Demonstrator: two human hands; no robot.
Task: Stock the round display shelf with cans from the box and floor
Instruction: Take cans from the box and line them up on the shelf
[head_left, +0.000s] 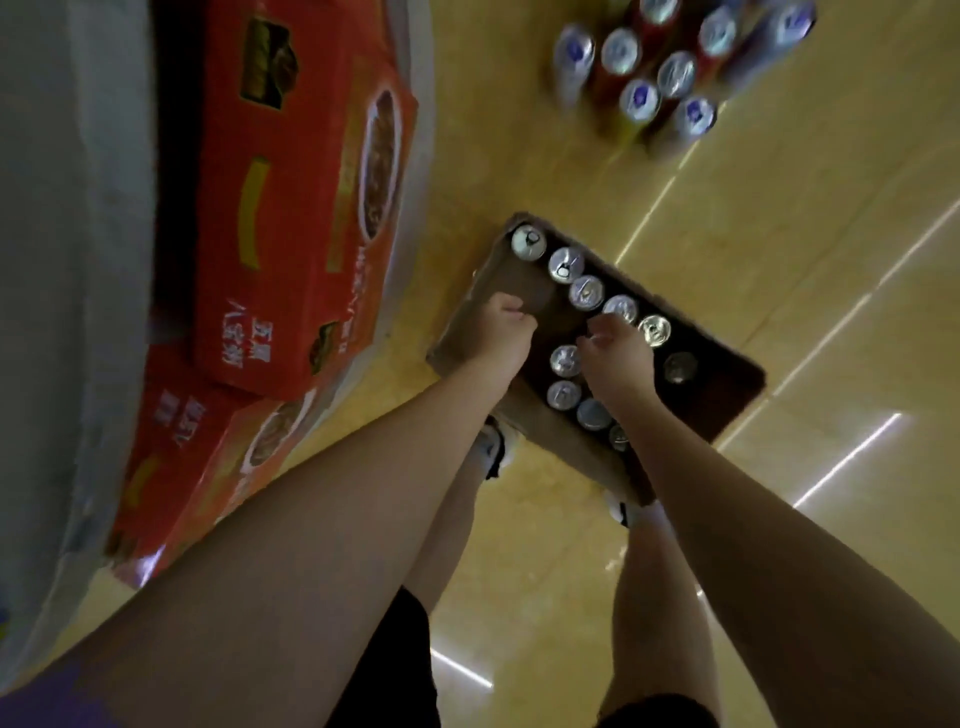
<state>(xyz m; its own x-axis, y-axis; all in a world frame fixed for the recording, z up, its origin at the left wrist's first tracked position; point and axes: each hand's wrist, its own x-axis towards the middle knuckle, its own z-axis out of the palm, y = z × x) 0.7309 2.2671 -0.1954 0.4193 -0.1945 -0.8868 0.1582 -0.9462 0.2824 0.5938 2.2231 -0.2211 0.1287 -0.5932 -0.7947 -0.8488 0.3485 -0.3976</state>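
Observation:
An open cardboard box (727, 400) stands on the floor and holds several silver-topped cans (586, 292) in two rows. My left hand (505, 326) is down in the box's left part with its fingers curled into a fist; what is under it is hidden. My right hand (618, 349) is over the middle of the box, its fingers curled down around a can between the two rows. A cluster of several red and silver cans (670, 73) stands on the floor at the far right. The pale curved edge of the round display shelf (62, 312) fills the left side.
Red printed cartons (291, 208) are stacked under the shelf edge on the left, close to the box. My legs and white shoes (493, 447) stand right behind the box. The glossy yellow floor (779, 234) stretches to the right, between the box and the can cluster.

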